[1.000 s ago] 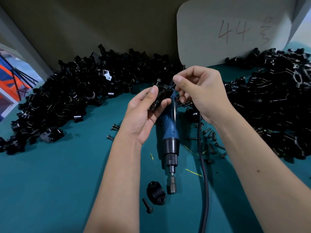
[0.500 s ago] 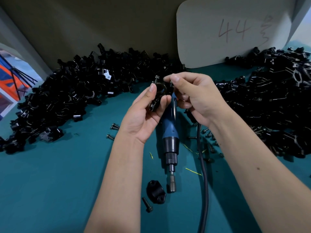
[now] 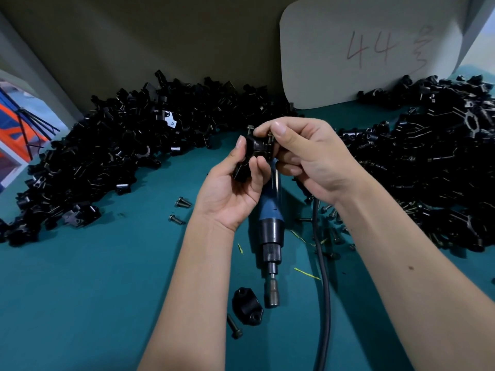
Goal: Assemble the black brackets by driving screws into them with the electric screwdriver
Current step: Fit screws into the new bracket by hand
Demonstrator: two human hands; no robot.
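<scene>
Above the middle of the teal desk (image 3: 80,290), I see the left hand (image 3: 230,194) gripping a black bracket (image 3: 254,153) between thumb and curled fingers, while the right hand (image 3: 308,156) pinches the same bracket from the far side with thumb and forefinger. A screw (image 3: 250,129) stands out of the bracket's top, just beside the right fingertips; whether a second screw sits under those fingers I cannot tell. Beneath both hands the electric screwdriver (image 3: 269,223) lies flat on the desk, blue body toward the far edge and its bit socket pointing at the near edge, with its black cable (image 3: 322,277) running alongside on the right. A second black bracket half (image 3: 246,306) rests just beside the driver's tip, and a loose screw (image 3: 233,326) lies touching or nearly touching it on the near side. Two more screws (image 3: 179,210) lie left of the left wrist. A large heap of black brackets (image 3: 107,162) fills the far left of the desk, another heap (image 3: 428,162) the right edge. A white card (image 3: 361,49) marked "44" leans at the far edge.
</scene>
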